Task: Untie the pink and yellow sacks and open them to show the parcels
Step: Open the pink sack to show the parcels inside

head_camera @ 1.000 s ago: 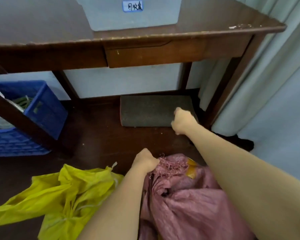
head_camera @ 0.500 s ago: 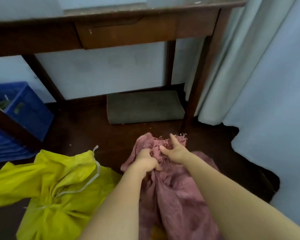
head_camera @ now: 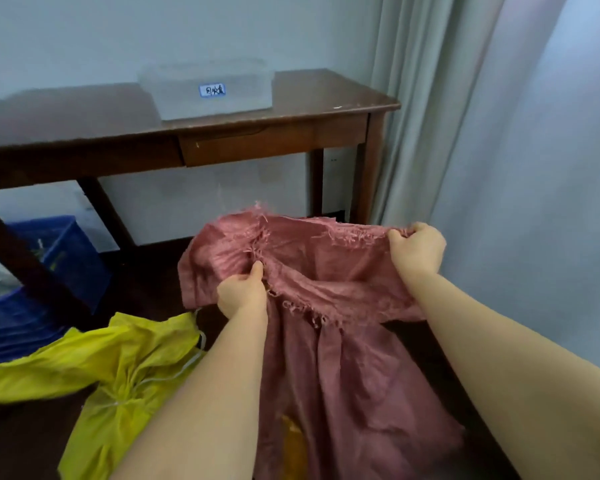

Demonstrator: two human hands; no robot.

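The pink woven sack stands on the dark floor in front of me, its frayed mouth lifted and stretched wide. My left hand grips the near left part of the rim. My right hand grips the rim at the far right. The inside of the mouth shows only pink fabric; an orange-yellow patch shows low on the sack's front. The yellow sack lies to the left on the floor, its neck bunched and tied with a white cord.
A brown wooden desk with a drawer stands ahead, a clear plastic box with a label on top. A blue crate sits under the desk at left. Pale curtains hang at right.
Both hands have raised the pink sack's mouth and pulled it apart, the right hand going far right. The view has tilted up, so the desk top shows.
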